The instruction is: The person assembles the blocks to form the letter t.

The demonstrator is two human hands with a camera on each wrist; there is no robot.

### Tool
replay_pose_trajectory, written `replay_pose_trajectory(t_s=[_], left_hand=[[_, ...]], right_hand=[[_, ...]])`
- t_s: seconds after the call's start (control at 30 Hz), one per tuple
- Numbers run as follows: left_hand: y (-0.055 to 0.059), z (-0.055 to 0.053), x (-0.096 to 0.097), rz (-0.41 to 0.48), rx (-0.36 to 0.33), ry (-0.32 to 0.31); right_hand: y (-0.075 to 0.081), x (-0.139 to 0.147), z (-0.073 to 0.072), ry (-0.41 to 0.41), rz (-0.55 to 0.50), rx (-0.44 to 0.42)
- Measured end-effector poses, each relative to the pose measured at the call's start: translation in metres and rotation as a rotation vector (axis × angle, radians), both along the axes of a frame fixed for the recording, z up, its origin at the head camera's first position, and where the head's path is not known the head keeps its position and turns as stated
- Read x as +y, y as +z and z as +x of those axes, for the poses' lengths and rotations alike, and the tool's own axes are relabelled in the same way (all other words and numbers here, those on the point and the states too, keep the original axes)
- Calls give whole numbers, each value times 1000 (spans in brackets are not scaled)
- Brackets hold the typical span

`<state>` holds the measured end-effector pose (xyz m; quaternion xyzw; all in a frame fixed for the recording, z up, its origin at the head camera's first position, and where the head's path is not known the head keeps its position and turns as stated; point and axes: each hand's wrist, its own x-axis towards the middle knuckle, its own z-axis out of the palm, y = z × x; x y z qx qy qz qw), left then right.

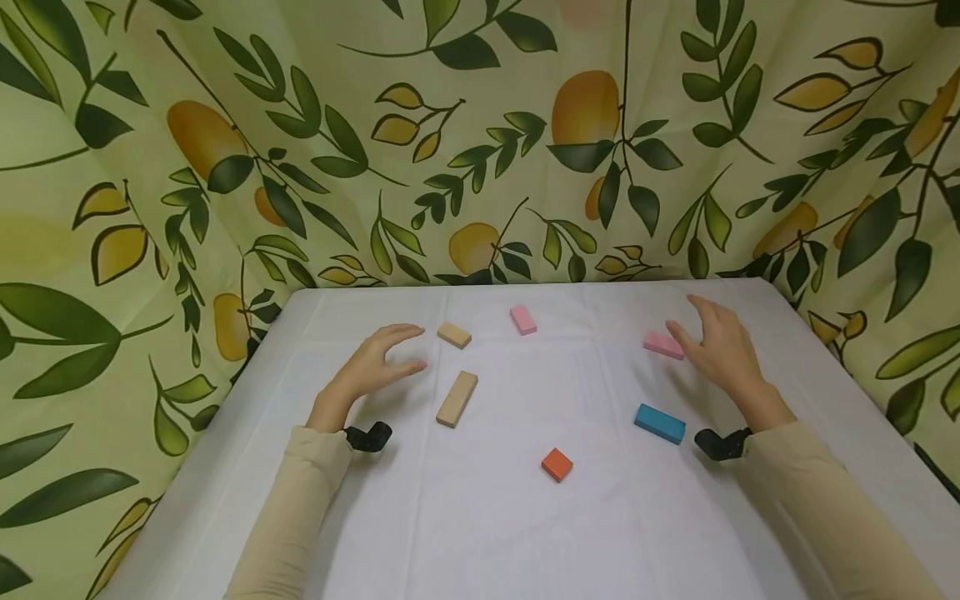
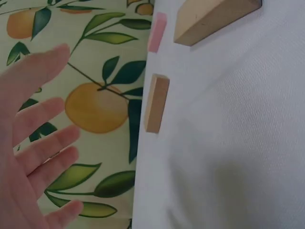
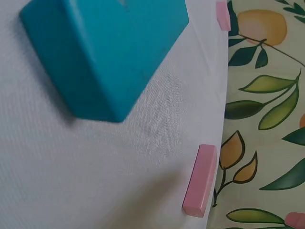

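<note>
My left hand (image 1: 378,362) hovers over the left side of the table, fingers extended and thumb apart, holding nothing. Just right of it lie a short tan block (image 1: 454,335) and a longer tan block (image 1: 457,399). Over the right side, my right hand (image 1: 718,346) is raised with loosely spread fingers, also holding nothing. Its thumb overlaps the end of a pink block (image 1: 663,345) in the head view. A blue block (image 1: 660,423) lies below that hand, large in the right wrist view. In the left wrist view my spread fingers (image 2: 47,148) show against the curtain.
A smaller pink block (image 1: 523,320) lies near the back middle of the white-covered table (image 1: 510,533). An orange-red block (image 1: 557,465) sits nearer the front. Behind and at both sides hangs a leaf-and-fruit curtain (image 1: 300,208). Each wrist carries a small black camera (image 1: 368,437).
</note>
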<state>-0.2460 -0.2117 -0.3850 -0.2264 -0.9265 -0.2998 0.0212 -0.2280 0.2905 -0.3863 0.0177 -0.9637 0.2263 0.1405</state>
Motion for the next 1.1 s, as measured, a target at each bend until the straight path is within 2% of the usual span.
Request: replay_pose_trajectory(t_s=[0.27, 0.5, 0.9, 1.1], left_hand=[[-2, 4, 3, 73, -152, -126], [-8, 2, 8, 58, -277, -242], [-21, -3, 14, 54, -354, -343], [-23, -7, 18, 34, -398, -371]], right_hand=[[-4, 2, 5, 36, -37, -38], [-8, 1, 6, 76, -67, -51], [-13, -1, 7, 119, -94, -51], [-14, 2, 7, 139, -99, -60]])
